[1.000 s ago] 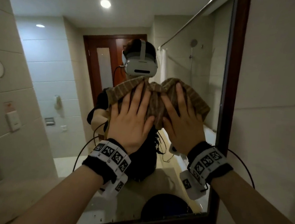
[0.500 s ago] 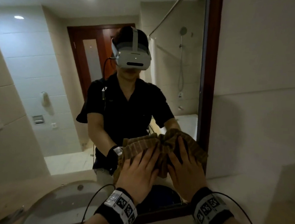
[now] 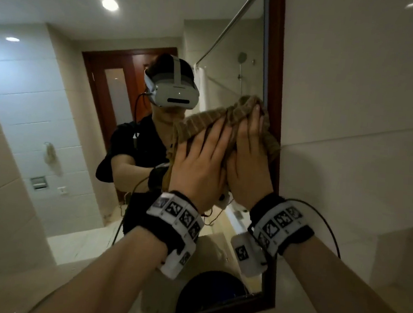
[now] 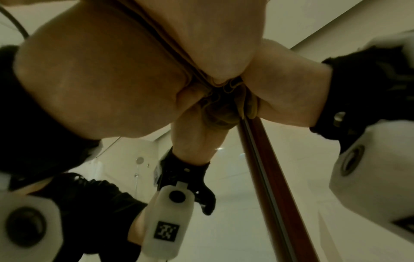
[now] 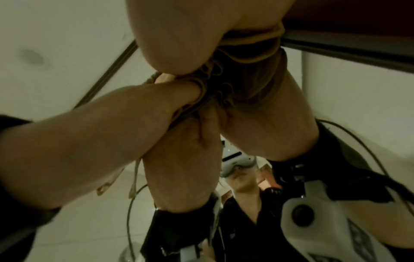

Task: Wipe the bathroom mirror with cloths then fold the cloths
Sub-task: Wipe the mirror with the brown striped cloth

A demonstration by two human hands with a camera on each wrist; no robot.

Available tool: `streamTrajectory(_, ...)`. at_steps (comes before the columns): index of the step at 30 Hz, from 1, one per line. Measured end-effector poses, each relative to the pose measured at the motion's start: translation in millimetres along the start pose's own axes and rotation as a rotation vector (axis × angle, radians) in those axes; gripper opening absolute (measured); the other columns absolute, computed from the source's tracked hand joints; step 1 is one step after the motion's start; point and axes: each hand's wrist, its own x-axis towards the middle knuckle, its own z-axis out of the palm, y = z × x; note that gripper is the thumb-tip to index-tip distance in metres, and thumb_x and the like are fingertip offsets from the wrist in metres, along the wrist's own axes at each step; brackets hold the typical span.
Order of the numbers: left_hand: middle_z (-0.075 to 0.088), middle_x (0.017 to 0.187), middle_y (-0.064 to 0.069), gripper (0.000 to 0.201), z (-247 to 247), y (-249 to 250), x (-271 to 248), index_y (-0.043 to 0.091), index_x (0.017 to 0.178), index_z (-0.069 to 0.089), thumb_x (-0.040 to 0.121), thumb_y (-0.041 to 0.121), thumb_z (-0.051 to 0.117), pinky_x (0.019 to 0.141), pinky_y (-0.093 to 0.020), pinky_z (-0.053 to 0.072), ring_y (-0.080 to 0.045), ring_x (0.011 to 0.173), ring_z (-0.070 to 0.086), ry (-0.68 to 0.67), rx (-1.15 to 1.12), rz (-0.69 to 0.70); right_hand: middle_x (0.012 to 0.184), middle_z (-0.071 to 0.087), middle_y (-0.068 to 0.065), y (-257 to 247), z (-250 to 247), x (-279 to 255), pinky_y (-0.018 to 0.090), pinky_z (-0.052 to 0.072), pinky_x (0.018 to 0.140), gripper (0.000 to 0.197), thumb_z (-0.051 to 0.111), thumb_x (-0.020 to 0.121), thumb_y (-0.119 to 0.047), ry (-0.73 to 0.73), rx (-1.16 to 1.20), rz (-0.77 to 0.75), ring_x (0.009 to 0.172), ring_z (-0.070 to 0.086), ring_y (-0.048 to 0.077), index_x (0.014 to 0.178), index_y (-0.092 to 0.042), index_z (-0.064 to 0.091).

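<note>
A brown ribbed cloth (image 3: 201, 122) lies bunched against the mirror glass (image 3: 77, 132), close to the dark wooden frame (image 3: 275, 62) on the right. My left hand (image 3: 199, 165) and right hand (image 3: 248, 165) sit side by side on it, fingers straight and pointing up, pressing it flat to the glass. The cloth's right part overlaps the frame. In the left wrist view the cloth (image 4: 220, 113) is crumpled between my palms and their reflection, beside the frame (image 4: 264, 159). The right wrist view shows the same folds of cloth (image 5: 244, 76).
A tiled wall (image 3: 354, 107) runs right of the mirror, with a pale ledge (image 3: 396, 260) lower right. The frame's bottom rail (image 3: 224, 312) lies below my wrists. Cables (image 3: 329, 224) hang from the wristbands. The glass reflects a person, a door and a shower.
The hands and cloth slid down to the mirror's bottom edge half a second ago. They have since moved back up and to the right, against the frame.
</note>
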Motion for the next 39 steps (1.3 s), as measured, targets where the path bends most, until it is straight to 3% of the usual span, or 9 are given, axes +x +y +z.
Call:
streamTrajectory(6, 0.003, 0.161, 0.003, 0.069, 0.7, 2.8, -9.7, 0.021, 0.154, 0.007, 0.094, 0.039, 0.037, 0.116, -0.044, 0.0, -0.019, 0.146, 0.012, 0.019, -0.001, -0.002, 0.156, -0.011, 0.03, 1.8, 3.6, -9.5, 0.055, 0.017, 0.116, 0.063, 0.021, 0.103, -0.027, -0.01, 0.008, 0.001, 0.143, -0.016, 0.046, 0.15, 0.003, -0.008)
streamTrajectory(10, 0.012, 0.16, 0.001, 0.069, 23.7, 6.5, -56.9, 0.02, 0.153, 0.013, 0.093, 0.041, 0.039, 0.115, -0.043, 0.004, -0.022, 0.143, 0.021, -0.053, 0.007, 0.044, 0.158, -0.009, 0.026, -1.0, 35.8, -64.2, 0.051, 0.018, 0.117, 0.059, 0.006, 0.101, -0.029, -0.112, 0.08, 0.011, 0.145, -0.014, 0.04, 0.153, -0.002, 0.001)
streamTrajectory(12, 0.021, 0.156, 0.002, 0.067, 40.3, 6.7, -88.5, 0.021, 0.151, 0.021, 0.091, 0.041, 0.042, 0.114, -0.039, 0.005, -0.021, 0.137, 0.028, -0.118, -0.014, 0.093, 0.159, -0.002, 0.025, -4.0, 53.5, -98.6, 0.05, 0.022, 0.116, 0.06, 0.017, 0.101, -0.03, -0.133, 0.127, 0.019, 0.147, -0.004, 0.039, 0.153, -0.004, 0.005)
streamTrajectory(17, 0.034, 0.147, 0.01, 0.057, 82.4, 13.0, -173.4, 0.027, 0.146, 0.035, 0.091, 0.043, 0.038, 0.083, -0.033, 0.036, -0.014, 0.114, 0.045, -0.341, -0.131, 0.102, 0.153, 0.016, 0.023, -17.3, 91.7, -190.7, 0.051, 0.05, 0.093, 0.071, 0.042, 0.089, -0.03, -0.183, 0.272, 0.065, 0.135, 0.027, 0.04, 0.152, -0.011, 0.014)
streamTrajectory(23, 0.041, 0.146, 0.011, 0.063, 98.7, 15.3, -225.4, 0.028, 0.147, 0.033, 0.087, 0.04, 0.052, 0.076, -0.031, 0.047, -0.011, 0.112, 0.053, -0.46, -0.166, 0.139, 0.157, 0.016, 0.014, -19.6, 120.8, -270.6, 0.046, 0.046, 0.097, 0.057, 0.01, 0.101, -0.041, -0.322, 0.33, 0.163, 0.133, 0.03, 0.033, 0.155, -0.023, 0.003)
streamTrajectory(29, 0.044, 0.145, 0.008, 0.057, 94.1, 5.4, -222.2, 0.027, 0.146, 0.036, 0.091, 0.039, 0.048, 0.091, -0.033, 0.033, -0.012, 0.114, 0.047, -0.331, -0.121, 0.205, 0.16, 0.006, 0.013, -13.3, 110.1, -234.5, 0.049, 0.039, 0.103, 0.067, 0.038, 0.091, -0.033, -0.277, 0.36, 0.077, 0.132, 0.037, 0.039, 0.153, -0.027, 0.014)
streamTrajectory(33, 0.046, 0.142, 0.005, 0.056, 71.1, -18.8, -188.1, 0.025, 0.147, 0.031, 0.094, 0.04, 0.041, 0.084, -0.037, 0.033, -0.018, 0.111, 0.046, -0.217, -0.095, 0.12, 0.161, -0.002, 0.01, -15.5, 85.6, -170.1, 0.05, 0.031, 0.109, 0.064, 0.041, 0.094, -0.028, -0.122, 0.331, -0.06, 0.138, 0.027, 0.04, 0.152, -0.027, 0.015)
streamTrajectory(36, 0.036, 0.149, 0.002, 0.061, 40.6, -44.8, -156.1, 0.024, 0.15, 0.026, 0.094, 0.043, 0.043, 0.085, -0.042, 0.035, -0.022, 0.116, 0.044, -0.136, -0.03, 0.033, 0.16, 0.003, 0.014, -27.0, 63.6, -121.5, 0.046, 0.015, 0.116, 0.066, 0.046, 0.092, -0.022, -0.015, 0.32, -0.059, 0.143, 0.017, 0.038, 0.152, -0.025, 0.019)
streamTrajectory(39, 0.02, 0.158, 0.003, 0.065, 21.3, -66.6, -147.2, 0.023, 0.153, 0.016, 0.096, 0.046, 0.038, 0.088, -0.042, 0.034, -0.021, 0.121, 0.038, -0.092, 0.03, -0.004, 0.161, 0.002, 0.014, -44.2, 53.8, -99.9, 0.043, 0.013, 0.116, 0.066, 0.042, 0.092, -0.024, 0.015, 0.338, -0.024, 0.143, 0.018, 0.038, 0.153, -0.027, 0.017)
